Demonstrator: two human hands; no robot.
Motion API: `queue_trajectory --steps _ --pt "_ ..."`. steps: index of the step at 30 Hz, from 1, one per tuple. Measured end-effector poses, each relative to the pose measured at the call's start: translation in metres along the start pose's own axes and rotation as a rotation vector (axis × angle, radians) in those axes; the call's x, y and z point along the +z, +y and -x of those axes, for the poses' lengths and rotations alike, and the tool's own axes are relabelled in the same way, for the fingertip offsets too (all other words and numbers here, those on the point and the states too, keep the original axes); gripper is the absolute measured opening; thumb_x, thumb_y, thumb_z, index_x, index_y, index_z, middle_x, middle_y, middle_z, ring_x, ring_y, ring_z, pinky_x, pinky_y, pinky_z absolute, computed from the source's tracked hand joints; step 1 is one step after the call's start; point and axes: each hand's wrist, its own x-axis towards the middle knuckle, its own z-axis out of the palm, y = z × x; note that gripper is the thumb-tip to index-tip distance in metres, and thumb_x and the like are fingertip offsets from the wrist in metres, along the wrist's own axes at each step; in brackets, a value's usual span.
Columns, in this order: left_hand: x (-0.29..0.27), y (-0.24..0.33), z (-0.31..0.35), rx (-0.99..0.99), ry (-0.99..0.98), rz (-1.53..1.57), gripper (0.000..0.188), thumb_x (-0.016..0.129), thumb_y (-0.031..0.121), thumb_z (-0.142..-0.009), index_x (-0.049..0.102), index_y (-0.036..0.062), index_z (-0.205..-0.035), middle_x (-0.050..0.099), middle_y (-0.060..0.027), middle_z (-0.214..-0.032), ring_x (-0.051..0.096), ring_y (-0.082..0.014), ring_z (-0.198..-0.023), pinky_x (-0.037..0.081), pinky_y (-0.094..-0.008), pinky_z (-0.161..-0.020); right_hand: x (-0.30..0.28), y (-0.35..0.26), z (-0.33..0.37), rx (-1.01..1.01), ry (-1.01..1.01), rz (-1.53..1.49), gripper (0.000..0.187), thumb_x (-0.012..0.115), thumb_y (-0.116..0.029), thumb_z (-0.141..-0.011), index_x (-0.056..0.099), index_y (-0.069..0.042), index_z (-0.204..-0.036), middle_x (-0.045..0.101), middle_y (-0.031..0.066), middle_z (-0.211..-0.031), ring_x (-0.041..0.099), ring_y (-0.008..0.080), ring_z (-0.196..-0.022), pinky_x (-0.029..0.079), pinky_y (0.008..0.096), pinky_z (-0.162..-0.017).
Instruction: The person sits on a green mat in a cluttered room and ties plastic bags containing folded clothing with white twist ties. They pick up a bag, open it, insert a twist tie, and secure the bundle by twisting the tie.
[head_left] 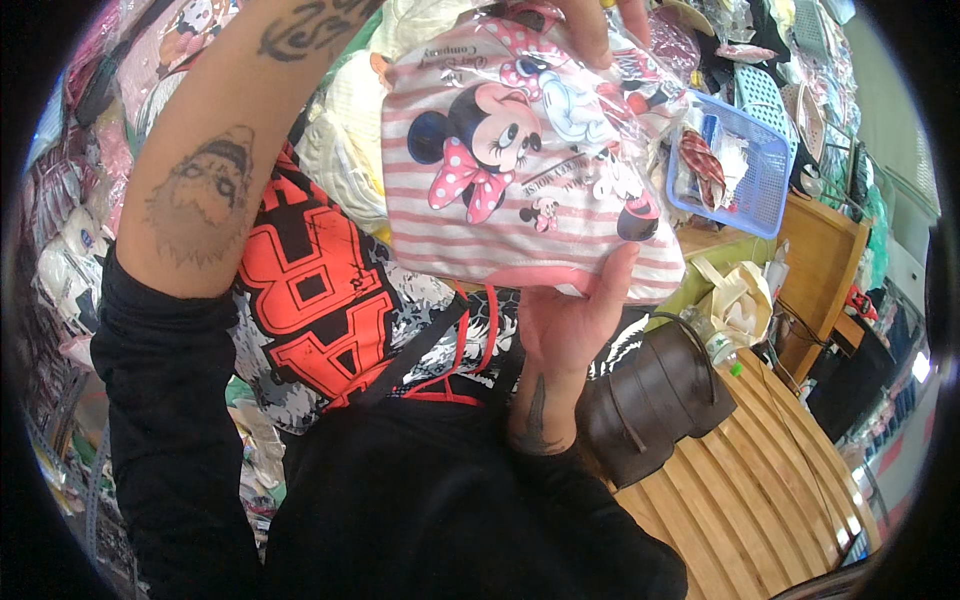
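Note:
Both my hands hold a clear plastic package (440, 225) in front of my chest. Inside it is folded pink-and-white striped fabric printed with a cartoon mouse that wears a polka-dot bow. My left hand (597, 30) grips the package at its far edge; only some fingers show, and the rest of that hand is cut off by the upper border. Below, my right hand (572, 322) supports the near edge, its thumb lying over the front and its other fingers hidden behind.
Heaped plastic-wrapped goods (75, 245) fill the left side. A blue plastic basket (770, 212) with small wrapped items stands at the right. Closer in are a cream cloth bag (740, 305), a clear bottle (718, 345), a dark brown leather bag (655, 395) and a slatted wooden bench (720, 485).

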Motion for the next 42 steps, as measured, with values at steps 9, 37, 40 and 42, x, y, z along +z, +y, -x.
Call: queue_trajectory --steps 9,37,40,42 --pt "-0.024 0.013 0.008 -0.036 -0.061 0.053 0.057 0.073 0.035 -0.079 0.056 -0.0013 -0.119 0.054 0.0025 -0.066 0.045 -0.0048 -0.057 0.030 -0.0209 -0.050 -0.003 0.001 0.000 0.015 -0.063 -0.247 0.055 0.034 -0.041 -0.097 0.036 -0.005 -0.138 0.049 0.0121 -0.134 0.049 0.0277 -0.121 0.038 0.0453 -0.102" --pt "-0.011 -0.018 0.021 -0.036 0.204 -0.059 0.056 0.064 0.024 -0.087 0.042 -0.0016 -0.132 0.052 0.0020 -0.060 0.043 -0.0053 -0.049 0.033 -0.0215 -0.045 -0.038 0.022 -0.033 -0.221 -0.044 0.286 0.060 0.055 -0.009 -0.089 0.024 0.002 -0.140 0.044 0.0181 -0.133 0.049 0.0277 -0.120 0.040 0.0440 -0.101" --pt "-0.015 -0.019 0.025 0.018 0.099 0.059 0.061 0.066 0.026 -0.086 0.040 -0.0004 -0.134 0.055 -0.0009 -0.065 0.045 -0.0065 -0.050 0.035 -0.0216 -0.047 -0.036 0.023 -0.027 -0.245 -0.036 0.321 0.062 0.056 -0.006 -0.088 0.024 0.002 -0.140 0.044 0.0180 -0.133 0.049 0.0267 -0.119 0.040 0.0434 -0.101" --pt "-0.020 -0.009 0.033 0.050 0.013 0.046 0.071 0.070 0.032 -0.083 0.036 0.0006 -0.137 0.060 -0.0089 -0.078 0.052 -0.0106 -0.057 0.040 -0.0234 -0.052 -0.039 0.025 -0.025 -0.268 -0.043 0.355 0.061 0.057 -0.005 -0.087 0.026 0.002 -0.139 0.046 0.0177 -0.131 0.050 0.0265 -0.117 0.041 0.0429 -0.100"
